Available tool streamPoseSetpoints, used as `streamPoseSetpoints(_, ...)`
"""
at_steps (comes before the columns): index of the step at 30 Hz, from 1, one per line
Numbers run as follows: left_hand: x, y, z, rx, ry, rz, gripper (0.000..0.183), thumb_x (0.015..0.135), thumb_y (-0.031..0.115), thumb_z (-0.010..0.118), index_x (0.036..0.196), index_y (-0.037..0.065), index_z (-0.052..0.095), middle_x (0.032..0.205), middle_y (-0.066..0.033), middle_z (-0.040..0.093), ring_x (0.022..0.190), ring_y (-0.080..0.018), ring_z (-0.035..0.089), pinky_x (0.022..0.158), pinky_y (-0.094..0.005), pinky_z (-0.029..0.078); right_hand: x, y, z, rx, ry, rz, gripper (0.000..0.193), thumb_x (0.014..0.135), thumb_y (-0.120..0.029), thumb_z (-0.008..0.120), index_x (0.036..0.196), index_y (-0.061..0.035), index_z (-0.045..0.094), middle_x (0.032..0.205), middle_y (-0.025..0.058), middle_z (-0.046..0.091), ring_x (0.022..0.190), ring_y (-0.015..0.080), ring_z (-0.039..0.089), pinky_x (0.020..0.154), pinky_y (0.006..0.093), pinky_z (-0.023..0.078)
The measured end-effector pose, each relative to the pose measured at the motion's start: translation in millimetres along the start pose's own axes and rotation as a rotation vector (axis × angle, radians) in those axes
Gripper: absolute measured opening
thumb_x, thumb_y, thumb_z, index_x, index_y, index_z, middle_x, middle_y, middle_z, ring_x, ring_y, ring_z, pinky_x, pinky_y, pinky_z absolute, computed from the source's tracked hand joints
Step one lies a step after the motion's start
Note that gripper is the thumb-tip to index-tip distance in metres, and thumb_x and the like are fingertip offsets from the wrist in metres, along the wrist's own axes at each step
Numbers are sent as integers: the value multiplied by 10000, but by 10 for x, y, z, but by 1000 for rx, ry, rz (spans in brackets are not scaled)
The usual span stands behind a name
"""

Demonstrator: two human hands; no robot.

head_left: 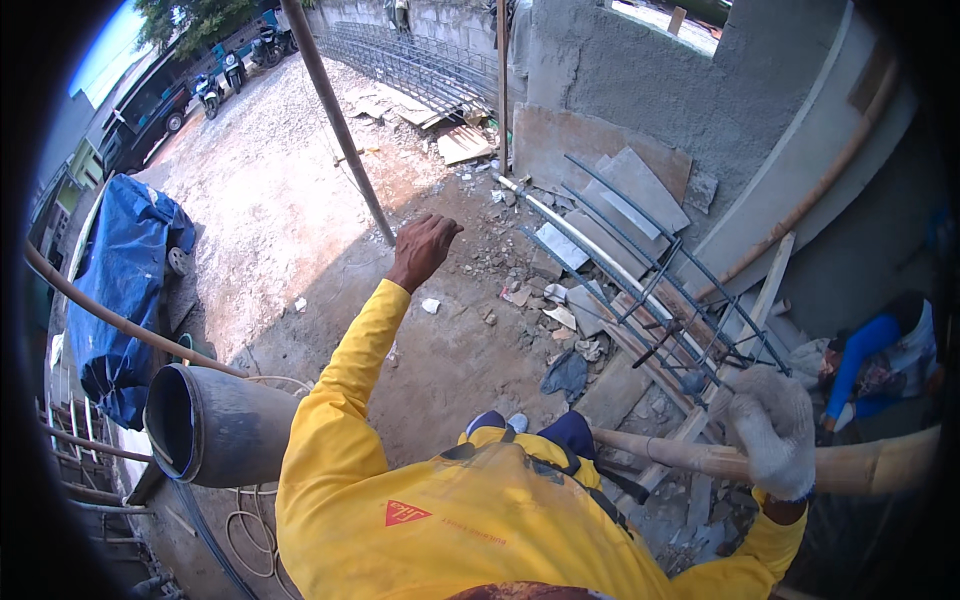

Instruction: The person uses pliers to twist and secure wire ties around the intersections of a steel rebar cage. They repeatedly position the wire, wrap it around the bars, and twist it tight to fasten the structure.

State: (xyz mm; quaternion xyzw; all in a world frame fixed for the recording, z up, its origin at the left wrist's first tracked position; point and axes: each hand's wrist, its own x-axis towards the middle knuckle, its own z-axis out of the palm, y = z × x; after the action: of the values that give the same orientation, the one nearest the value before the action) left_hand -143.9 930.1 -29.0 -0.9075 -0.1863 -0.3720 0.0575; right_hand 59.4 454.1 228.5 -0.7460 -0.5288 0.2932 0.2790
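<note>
My left hand (425,250) is bare and stretched out ahead, its fingers curled in with nothing visible in them. Just beyond it a slanting pole (345,130) comes down, and I see no grip on it. My right hand (770,430) wears a whitish glove, its fingers bent over. It is in front of a thick bamboo pole (690,455) that crosses at the right; whether it touches the pole I cannot tell. Anything inside the curled glove is hidden. A dark bucket (245,425) is tilted beside my left elbow.
Below at the right, a person in blue sleeves (865,355) bends down. A rebar frame (650,290) leans near broken boards (630,200) and rubble. A blue tarp (125,290) covers something at the left. A loose hose (250,535) lies under the bucket.
</note>
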Motion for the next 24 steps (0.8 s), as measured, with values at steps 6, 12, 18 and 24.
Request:
streamPoseSetpoints(6, -125, -520, -18, 47, 33, -167, 162, 945, 254, 786, 870, 113, 757, 795, -74, 723, 753, -295, 716, 658, -424, 546, -52, 369, 163, -261, -305, -175, 218, 982, -143, 693, 1116, 28, 716, 761, 133, 716, 622, 230, 653, 610, 365, 517)
streamPoseSetpoints(12, -413, -970, -33, 55, 103, -226, 155, 970, 226, 768, 901, 89, 758, 852, -91, 732, 798, -301, 716, 683, -429, 544, -430, 846, -54, -119, -65, 173, 375, 1083, -278, 618, 1310, 20, 644, 976, 113, 729, 816, 191, 693, 762, 342, 591)
streamPoseSetpoints(18, -457, -1193, -210, 284, -91, -300, 393, 1001, 390, 736, 759, 83, 694, 757, -93, 639, 731, -308, 673, 645, -456, 501, -504, 728, -110, 13, -1, -437, 292, 1067, -239, 638, 1223, 1, 695, 940, 25, 734, 771, 191, 674, 803, 347, 604)
streamPoseSetpoints(24, -462, -1434, -270, 390, -83, -243, 359, 1006, 350, 710, 759, 89, 696, 740, -87, 654, 745, -307, 672, 664, -462, 509, -455, 647, -58, -898, -352, -29, 243, 985, -142, 714, 1169, 17, 708, 991, 100, 749, 771, 213, 736, 719, 366, 604)
